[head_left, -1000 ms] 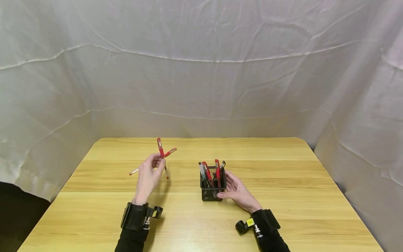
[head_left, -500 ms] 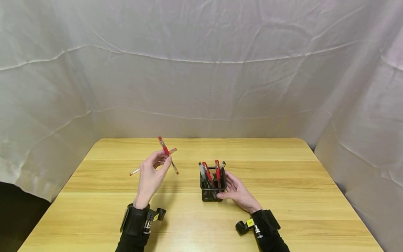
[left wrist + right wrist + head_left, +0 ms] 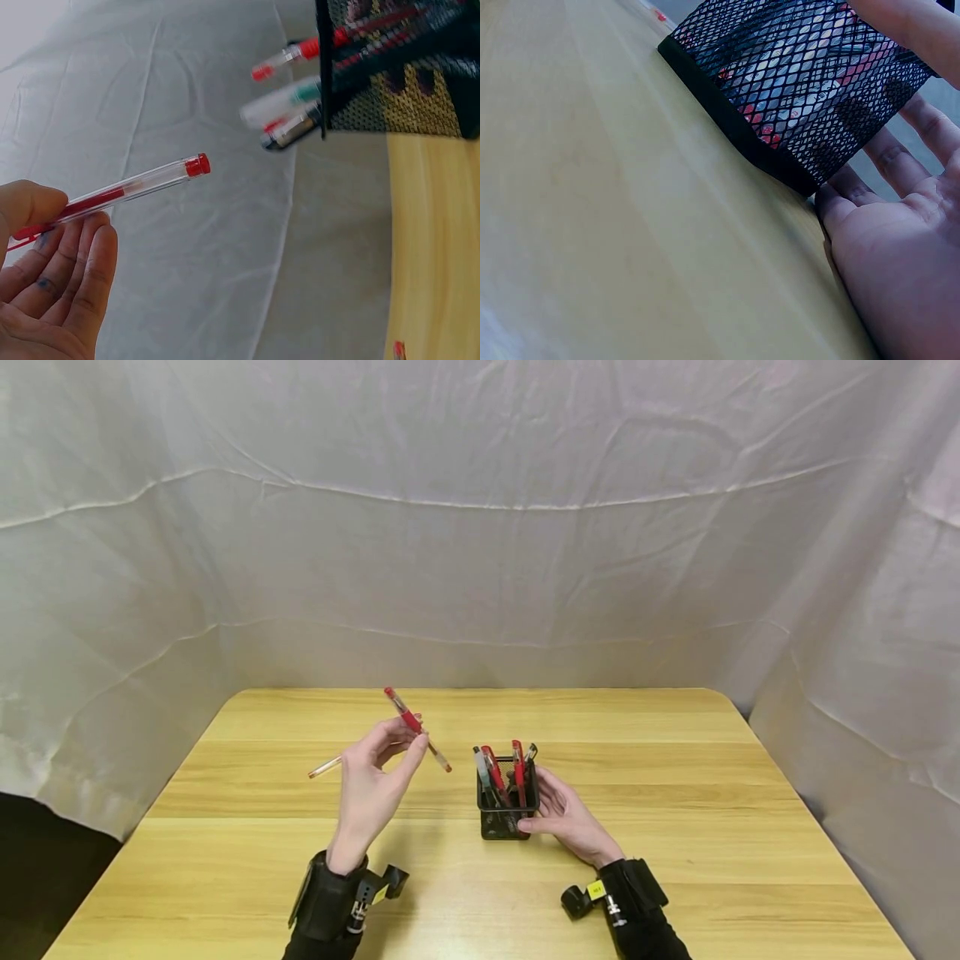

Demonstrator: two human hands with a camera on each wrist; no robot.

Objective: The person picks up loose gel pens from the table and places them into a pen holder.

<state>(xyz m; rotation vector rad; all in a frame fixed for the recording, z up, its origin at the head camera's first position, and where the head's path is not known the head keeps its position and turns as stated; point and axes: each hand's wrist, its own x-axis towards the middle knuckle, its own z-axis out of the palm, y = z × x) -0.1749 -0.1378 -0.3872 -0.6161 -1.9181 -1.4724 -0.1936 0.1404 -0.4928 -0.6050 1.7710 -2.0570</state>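
Observation:
My left hand (image 3: 378, 785) pinches a clear-barrelled red gel pen (image 3: 405, 710) between thumb and fingers, held slantwise above the table. In the left wrist view, the red-tipped end of that pen (image 3: 154, 180) points towards the pen holder. A second red pen (image 3: 324, 767) lies on the table behind my left hand, its middle hidden by the fingers. My right hand (image 3: 566, 818) grips the black mesh pen holder (image 3: 504, 823) at its right side, thumb at the front and fingers behind. Several red, black and grey pens (image 3: 517, 768) stand upright in the holder.
The wooden table (image 3: 675, 760) has its far edge along a pale hanging cloth (image 3: 480, 568), which also rises at both sides. A camera is strapped to each wrist, jutting inward over the tabletop.
My left hand has moved right with the red pen, whose lower end has swung rightward. The pen on the table, my right hand and the pen holder have stayed put.

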